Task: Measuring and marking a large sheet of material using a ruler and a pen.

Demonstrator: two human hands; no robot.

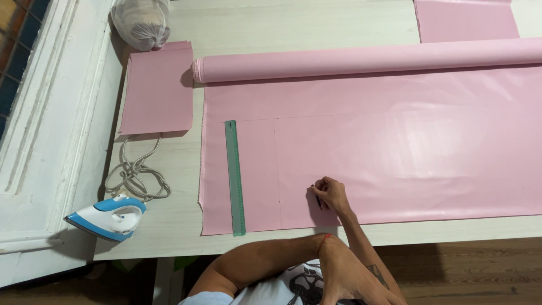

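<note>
One fabric roll [367, 59], two cut pieces [157, 87] (pink), one ruler [235, 178], one iron [110, 217].

Blue-and-white iron [110, 217] with coiled cord [135, 175], tied plastic bag [141, 22] (top left), green ruler [235, 178]

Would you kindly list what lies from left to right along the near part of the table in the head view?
Iron → cord → green ruler → right hand with a pen on the pink fabric.

Single head view: you look steeply down from near edge of tabletop [293, 22], facing away from your body, medium distance, fabric roll [367, 59] far side.
</note>
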